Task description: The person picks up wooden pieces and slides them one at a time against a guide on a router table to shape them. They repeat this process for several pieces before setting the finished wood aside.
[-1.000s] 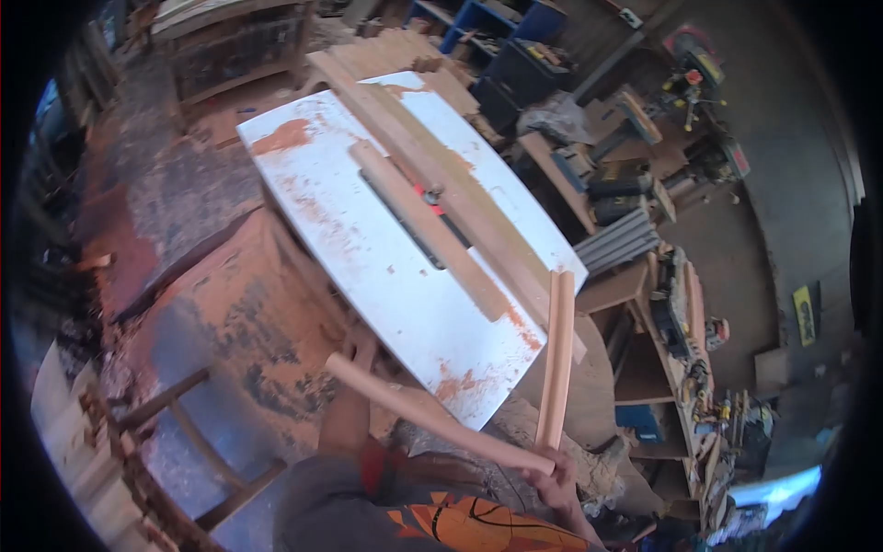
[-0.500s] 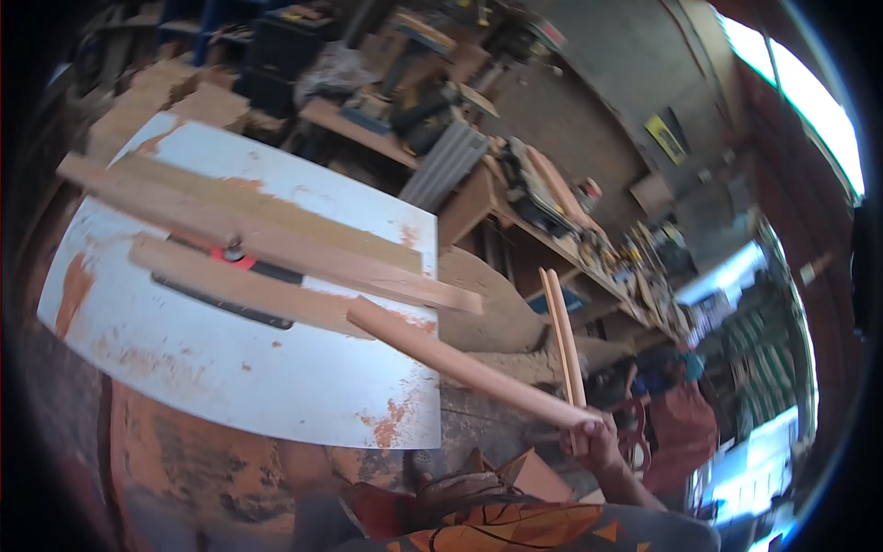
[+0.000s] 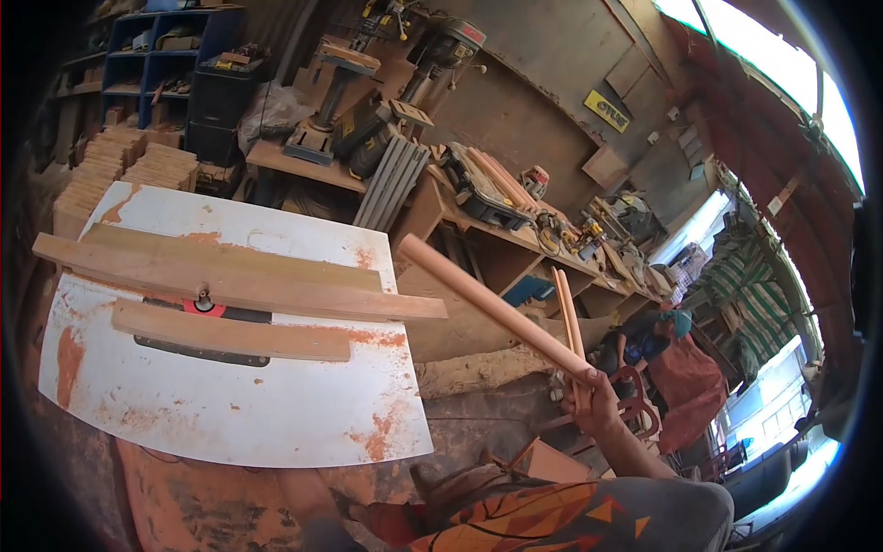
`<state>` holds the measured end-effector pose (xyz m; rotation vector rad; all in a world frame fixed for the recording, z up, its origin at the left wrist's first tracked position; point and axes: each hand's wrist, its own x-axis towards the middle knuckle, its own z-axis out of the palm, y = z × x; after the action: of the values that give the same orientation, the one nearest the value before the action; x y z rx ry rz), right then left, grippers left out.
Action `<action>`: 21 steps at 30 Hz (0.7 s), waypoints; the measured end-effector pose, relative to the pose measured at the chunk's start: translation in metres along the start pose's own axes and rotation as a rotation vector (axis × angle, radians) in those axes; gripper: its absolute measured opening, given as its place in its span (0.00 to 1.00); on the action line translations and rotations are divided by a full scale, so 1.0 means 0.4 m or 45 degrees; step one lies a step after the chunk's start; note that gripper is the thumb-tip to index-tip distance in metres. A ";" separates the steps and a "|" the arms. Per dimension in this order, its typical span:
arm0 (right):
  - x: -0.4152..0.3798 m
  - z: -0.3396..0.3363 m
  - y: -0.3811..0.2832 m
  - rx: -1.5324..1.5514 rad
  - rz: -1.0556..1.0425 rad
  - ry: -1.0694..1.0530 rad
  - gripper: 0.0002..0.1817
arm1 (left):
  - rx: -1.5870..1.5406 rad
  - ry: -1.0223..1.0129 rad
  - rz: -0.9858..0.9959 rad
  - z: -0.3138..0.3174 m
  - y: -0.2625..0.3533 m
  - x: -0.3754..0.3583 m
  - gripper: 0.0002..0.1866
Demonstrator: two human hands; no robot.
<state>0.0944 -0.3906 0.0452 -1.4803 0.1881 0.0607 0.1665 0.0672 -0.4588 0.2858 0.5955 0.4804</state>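
Observation:
My right hand (image 3: 595, 402) is closed around the lower ends of wooden strips. One long rounded strip (image 3: 492, 304) slants up and left, its far end beyond the table's right edge. Another, narrower strip (image 3: 567, 311) with a groove along it rises more steeply from the same grip. My left forearm (image 3: 311, 497) reaches to the near edge of the white table (image 3: 202, 419), which hides the hand. On that table, a cutter bit (image 3: 203, 296) stands in a red ring beside a long wooden fence board (image 3: 303, 296). A shorter board (image 3: 230, 331) lies in front of it.
Sawdust lies in patches on the white table. Behind stand stacked wood pieces (image 3: 97, 166), a drill press (image 3: 331, 101) and a workbench (image 3: 501, 235) crowded with tools. At the right, a person in a teal head covering (image 3: 679, 322) is near a red chair (image 3: 635, 405).
My right hand has swung the rounded strip up and away to the right, so its far end no longer overlaps the table. The camera view has shifted and become sharper.

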 end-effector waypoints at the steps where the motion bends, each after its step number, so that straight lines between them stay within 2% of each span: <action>1: 0.004 -0.012 -0.003 0.001 0.002 0.011 0.28 | -0.008 -0.013 0.010 0.003 0.014 -0.007 0.26; 6: 0.116 -0.103 0.001 0.300 -0.050 0.279 0.24 | -0.114 -0.189 -0.003 0.024 0.107 -0.132 0.26; 10: 0.290 -0.180 0.031 0.417 -0.101 0.401 0.23 | -0.248 -0.303 -0.023 -0.020 0.154 -0.327 0.27; 12: 0.414 -0.227 0.046 0.393 -0.157 0.393 0.20 | -0.320 -0.242 -0.025 -0.084 0.143 -0.438 0.27; 13: 0.464 -0.231 0.036 0.420 -0.148 0.374 0.20 | -0.351 -0.044 -0.017 -0.164 0.122 -0.462 0.30; 14: 0.520 -0.231 0.025 0.286 -0.219 0.469 0.21 | -0.387 0.151 -0.003 -0.230 0.095 -0.477 0.33; 15: 0.572 -0.227 0.025 0.155 -0.279 0.566 0.21 | -0.316 0.291 0.042 -0.217 0.101 -0.537 0.32; 16: 0.627 -0.217 0.022 0.177 -0.260 0.545 0.21 | -0.256 0.443 0.086 -0.188 0.100 -0.612 0.31; 17: 0.691 -0.200 0.011 -0.033 -0.443 0.701 0.23 | -0.257 0.448 0.120 -0.208 0.089 -0.634 0.31; 18: 0.771 -0.184 -0.004 -0.240 -0.632 0.848 0.25 | -0.143 0.575 0.163 -0.241 0.072 -0.667 0.31; 19: 0.900 -0.222 0.006 -0.468 -0.832 0.897 0.28 | -0.027 0.709 0.209 -0.271 0.054 -0.688 0.32; 20: 1.028 -0.262 0.024 -0.696 -1.026 0.942 0.30 | -0.024 0.724 0.250 -0.267 0.051 -0.723 0.32; 21: 1.078 -0.240 -0.008 -0.865 -1.149 0.954 0.30 | -0.026 0.661 0.249 -0.265 0.053 -0.780 0.22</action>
<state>0.5106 -0.5183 -0.0292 -2.0815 0.0811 -1.2779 -0.1298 -0.0611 -0.3890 0.1993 1.0730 0.7582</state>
